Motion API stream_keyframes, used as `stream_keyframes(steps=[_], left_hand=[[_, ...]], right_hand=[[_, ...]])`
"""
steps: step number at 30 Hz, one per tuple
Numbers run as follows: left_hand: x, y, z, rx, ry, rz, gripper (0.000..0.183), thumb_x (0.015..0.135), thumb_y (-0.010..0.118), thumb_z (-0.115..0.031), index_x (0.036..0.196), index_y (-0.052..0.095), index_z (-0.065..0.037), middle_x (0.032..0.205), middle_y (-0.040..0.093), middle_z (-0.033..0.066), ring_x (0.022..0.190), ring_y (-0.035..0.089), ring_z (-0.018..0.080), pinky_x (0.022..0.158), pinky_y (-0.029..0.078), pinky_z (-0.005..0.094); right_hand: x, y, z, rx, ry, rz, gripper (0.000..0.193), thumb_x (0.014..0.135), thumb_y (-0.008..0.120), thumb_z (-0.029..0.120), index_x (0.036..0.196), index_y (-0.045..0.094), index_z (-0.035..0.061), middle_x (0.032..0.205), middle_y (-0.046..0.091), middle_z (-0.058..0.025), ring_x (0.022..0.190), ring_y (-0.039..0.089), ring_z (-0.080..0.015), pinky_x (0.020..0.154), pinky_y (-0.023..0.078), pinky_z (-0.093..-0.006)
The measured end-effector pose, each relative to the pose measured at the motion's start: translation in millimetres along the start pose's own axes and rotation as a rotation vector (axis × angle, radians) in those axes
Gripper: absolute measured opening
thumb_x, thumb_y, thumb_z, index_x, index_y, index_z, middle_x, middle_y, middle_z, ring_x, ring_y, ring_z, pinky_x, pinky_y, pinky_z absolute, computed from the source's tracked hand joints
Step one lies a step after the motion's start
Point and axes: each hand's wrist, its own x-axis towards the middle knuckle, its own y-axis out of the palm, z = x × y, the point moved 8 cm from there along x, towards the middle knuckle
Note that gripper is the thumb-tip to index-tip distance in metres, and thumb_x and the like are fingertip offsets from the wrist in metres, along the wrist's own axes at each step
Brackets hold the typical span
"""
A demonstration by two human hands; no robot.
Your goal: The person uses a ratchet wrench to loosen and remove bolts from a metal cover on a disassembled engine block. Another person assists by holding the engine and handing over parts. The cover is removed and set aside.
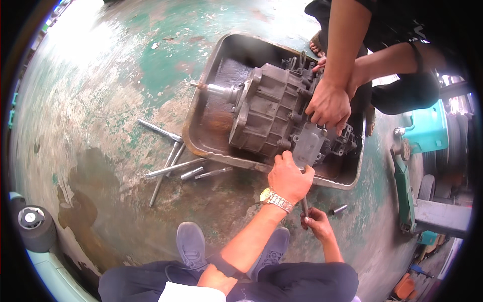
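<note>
A grey metal gearbox [269, 103] lies in a dark metal tray [204, 146], its splined shaft pointing left. My left hand [290, 177], with a watch on its wrist, is closed at the near edge of the gearbox's flat cover [308, 143]. A wrench's dark, bar-like handle [304, 205] comes out below that hand, which hides the upper end. Lower down, my right hand [317, 224] grips the handle's near end between thumb and fingers. Another person's hand [329, 105] presses on the gearbox just beyond the cover; their other hand is mostly hidden behind it.
Left of the tray, several metal bars and a T-shaped handle [160, 130] lie on the worn green floor [126, 201], with a short socket [191, 173] nearby. Another socket [338, 209] lies right of my right hand. Green lifting equipment [405, 194] stands at the right.
</note>
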Motion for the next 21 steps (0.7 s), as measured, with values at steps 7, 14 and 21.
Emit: stream_keyframes(steps=[7, 14, 21], left_hand=[[-0.1, -0.9, 0.7, -0.022, 0.001, -0.022, 0.047, 0.079, 0.069, -0.032, 0.106, 0.053, 0.003, 0.102, 0.059, 0.0281, 0.091, 0.062, 0.0467, 0.082, 0.051, 0.0522], [0.7, 0.5, 4.7, -0.048, -0.001, -0.074, 0.047, 0.078, 0.07, -0.032, 0.105, 0.053, 0.003, 0.101, 0.059, 0.0279, 0.091, 0.062, 0.0467, 0.081, 0.051, 0.0521], [0.2, -0.2, 4.7, -0.025, 0.058, -0.149, 0.046, 0.079, 0.069, -0.033, 0.105, 0.055, 0.002, 0.099, 0.059, 0.0266, 0.086, 0.062, 0.0465, 0.075, 0.052, 0.0522]], right_hand=[[-0.3, -22.0, -6.4, 0.051, 0.011, -0.092, 0.031, 0.081, 0.082, 0.023, 0.089, 0.064, 0.0001, 0.07, 0.058, -0.0043, 0.054, 0.048, -0.0114, 0.048, 0.035, -0.0244], [6.6, -66.0, 27.9, 0.195, -0.146, -0.112, 0.026, 0.082, 0.081, 0.018, 0.09, 0.061, 0.0041, 0.066, 0.058, -0.0036, 0.046, 0.045, -0.0093, 0.041, 0.032, -0.0223], [10.9, -87.8, 60.1, 0.058, -0.182, -0.285, 0.028, 0.08, 0.082, 0.018, 0.087, 0.06, 0.0031, 0.061, 0.05, 0.0001, 0.044, 0.039, -0.0078, 0.04, 0.032, -0.0217]])
